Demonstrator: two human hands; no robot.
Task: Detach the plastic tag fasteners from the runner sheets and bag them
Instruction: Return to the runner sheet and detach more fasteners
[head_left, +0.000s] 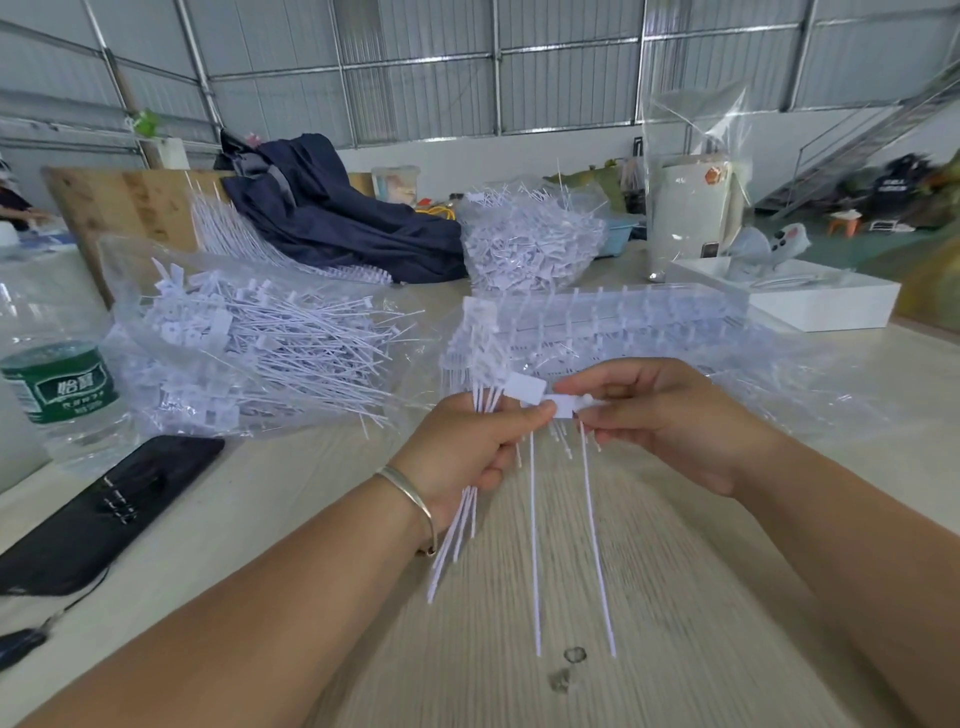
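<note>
My left hand grips a bundle of detached white tag fasteners, their thin tails hanging below my fist. Its thumb also presses a white tag head. My right hand pinches the end of a white runner strip from which two long fastener tails dangle over the table. Behind my hands a clear bag holds stacked runner sheets. At the left an open clear bag is full of loose fasteners. Another heap of fasteners lies in plastic further back.
A green-labelled water bottle and a black phone lie at the left. A dark blue garment, a white box and a white cylinder under an upright clear bag stand behind. Two small plastic bits lie near me.
</note>
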